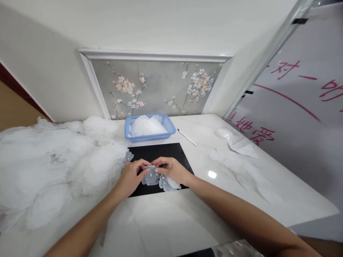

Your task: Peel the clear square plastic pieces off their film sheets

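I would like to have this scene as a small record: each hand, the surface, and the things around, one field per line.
Left hand: pinches the upper left of a grey translucent flat piece
Right hand: pinches the same piece's upper right
Work surface: black rectangular mat on a white marble-patterned tabletop
Left of mat: large heap of thin white translucent sheets
Behind mat: blue plastic basket holding white material
Right of basket: slim white dark-tipped stick

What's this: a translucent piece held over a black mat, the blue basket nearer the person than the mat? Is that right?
No: the head view shows the blue basket beyond the black mat. The translucent piece is held over the mat.
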Available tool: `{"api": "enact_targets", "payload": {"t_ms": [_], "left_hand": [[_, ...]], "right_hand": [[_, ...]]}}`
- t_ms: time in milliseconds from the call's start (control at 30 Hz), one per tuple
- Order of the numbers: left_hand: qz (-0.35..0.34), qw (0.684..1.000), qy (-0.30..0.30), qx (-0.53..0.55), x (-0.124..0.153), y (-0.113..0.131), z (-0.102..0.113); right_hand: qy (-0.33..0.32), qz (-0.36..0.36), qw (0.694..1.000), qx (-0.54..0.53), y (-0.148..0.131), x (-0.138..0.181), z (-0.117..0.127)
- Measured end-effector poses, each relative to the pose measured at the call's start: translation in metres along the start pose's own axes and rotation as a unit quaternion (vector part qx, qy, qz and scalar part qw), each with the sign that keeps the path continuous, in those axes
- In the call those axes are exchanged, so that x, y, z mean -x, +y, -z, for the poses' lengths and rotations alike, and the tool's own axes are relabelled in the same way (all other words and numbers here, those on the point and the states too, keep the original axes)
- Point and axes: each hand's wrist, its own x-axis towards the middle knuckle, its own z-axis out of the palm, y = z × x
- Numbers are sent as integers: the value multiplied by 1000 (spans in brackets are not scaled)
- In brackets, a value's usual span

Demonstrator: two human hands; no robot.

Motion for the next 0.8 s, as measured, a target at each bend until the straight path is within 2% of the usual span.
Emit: {"api": "enact_targets", "payload": {"t_ms": [100, 300, 433, 533, 633, 800], "left_hand": [[0, 1000, 8, -2, 0, -2, 2], [-29, 999, 43, -9, -1, -17, 14], [9, 999, 29, 40, 1, -10, 13], [40, 997, 16, 60, 4, 1, 5], [39, 996, 1, 78, 5, 6, -2], [70, 986, -91, 124, 3, 4, -1]], "right_hand": [[9, -27, 1000, -8, 0, -2, -1], [21, -55, 997, -40, 3, -2, 17], [35, -52, 995, -80, 0, 1, 20], [41, -31, 993, -104, -7, 4, 15], [34, -21, 992, -116, -12, 7, 9], [15, -21, 992, -126, -12, 8, 5]]}}
